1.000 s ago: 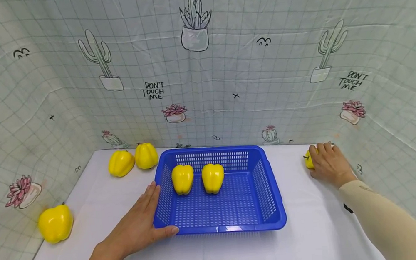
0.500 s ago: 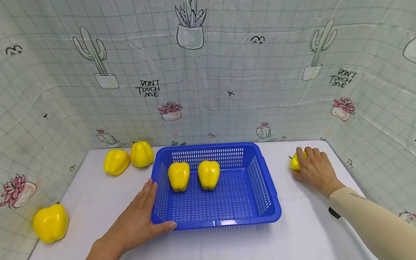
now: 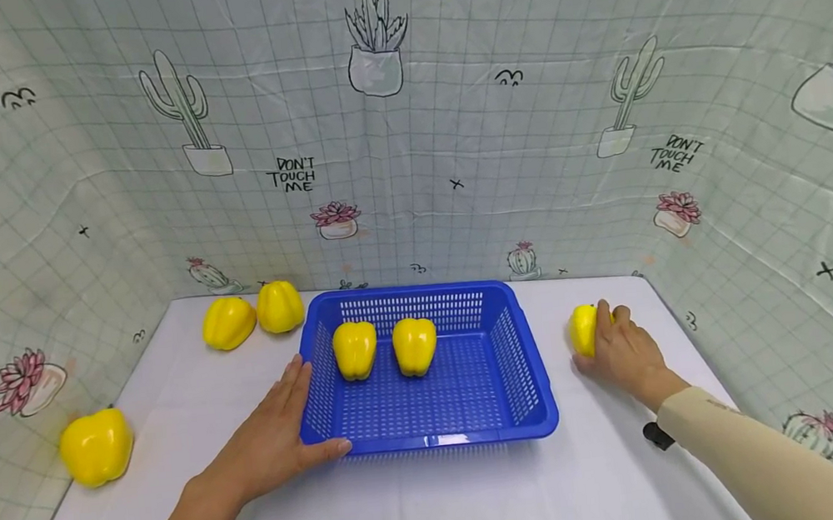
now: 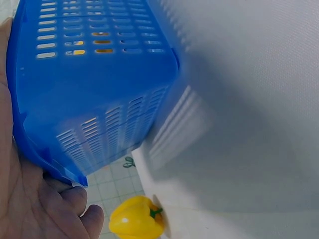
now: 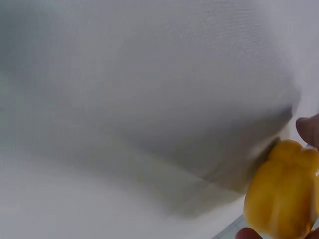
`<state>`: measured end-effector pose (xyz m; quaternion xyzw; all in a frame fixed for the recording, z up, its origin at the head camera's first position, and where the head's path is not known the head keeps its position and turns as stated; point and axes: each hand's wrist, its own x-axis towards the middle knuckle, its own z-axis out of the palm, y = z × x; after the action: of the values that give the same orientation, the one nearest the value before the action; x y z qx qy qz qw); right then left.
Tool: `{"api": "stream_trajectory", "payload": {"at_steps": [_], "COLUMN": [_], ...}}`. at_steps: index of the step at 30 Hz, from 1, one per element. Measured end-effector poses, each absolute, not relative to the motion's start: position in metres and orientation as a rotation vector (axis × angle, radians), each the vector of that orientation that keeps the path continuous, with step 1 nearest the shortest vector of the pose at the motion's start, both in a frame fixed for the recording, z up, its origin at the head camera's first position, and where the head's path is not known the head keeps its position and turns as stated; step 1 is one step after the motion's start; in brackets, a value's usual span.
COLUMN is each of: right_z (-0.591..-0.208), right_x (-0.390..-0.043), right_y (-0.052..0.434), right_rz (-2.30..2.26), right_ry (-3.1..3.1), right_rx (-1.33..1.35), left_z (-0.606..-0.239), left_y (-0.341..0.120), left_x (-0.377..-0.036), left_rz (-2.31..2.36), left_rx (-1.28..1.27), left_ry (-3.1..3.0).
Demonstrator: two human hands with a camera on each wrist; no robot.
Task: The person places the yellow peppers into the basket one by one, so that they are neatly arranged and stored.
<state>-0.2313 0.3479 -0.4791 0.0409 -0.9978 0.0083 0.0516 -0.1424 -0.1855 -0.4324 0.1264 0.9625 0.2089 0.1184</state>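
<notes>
**One hand steadies the basket, the other grips a pepper**

The left hand (image 3: 269,450) lies flat and spread against the near left corner of the blue basket (image 3: 525,367), fingers straight along its left wall and thumb along the near rim. That placement looks meant to keep the light plastic basket from sliding on the smooth cloth. The left wrist view shows the same corner (image 4: 94,99) resting against the palm (image 4: 30,204).

The right hand (image 3: 625,353) is at the right side of the desk, well apart from the basket, with its fingers curled over a yellow pepper (image 3: 584,329). The pepper sits on the desk's surface, or just above it; which one I cannot tell. In the right wrist view the pepper (image 5: 281,191) shows between a fingertip above and another below, which reads as a firm wrap rather than a light touch.

Two peppers already stand inside the basket near its far wall, one left (image 3: 355,349) and one right (image 3: 415,345), just beside each other. Their upright, side-by-side stance suggests they were set down rather than dropped.

The desk (image 3: 447,500) is covered in plain white cloth. Two more peppers (image 3: 228,322) (image 3: 279,306) lie touching at the far left, and another pepper (image 3: 97,446) lies alone at the near left edge. A pale grid-patterned sheet (image 3: 448,123) printed with cacti, potted plants and the words "DON'T TOUCH ME" closes in the back and both sides.
</notes>
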Motion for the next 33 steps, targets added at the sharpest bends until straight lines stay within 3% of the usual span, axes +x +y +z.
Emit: {"api": "stream_trajectory", "payload": {"at_steps": [15,33], "right_z": [-0.461,-0.465], "right_x": [-0.243,-0.246], "right_y": [0.360,0.366], "right_rz": [-0.210,0.009], "right_ry": [-3.104,-3.117], "right_rx": [0.425,0.380], "left_z": [-0.432,-0.432], "left_y": [-0.186,-0.185], "left_x": [-0.143,-0.141], "left_rz": [0.634,0.632], "left_rx": [0.363,0.362], "left_ry": [2.800,2.817]}}
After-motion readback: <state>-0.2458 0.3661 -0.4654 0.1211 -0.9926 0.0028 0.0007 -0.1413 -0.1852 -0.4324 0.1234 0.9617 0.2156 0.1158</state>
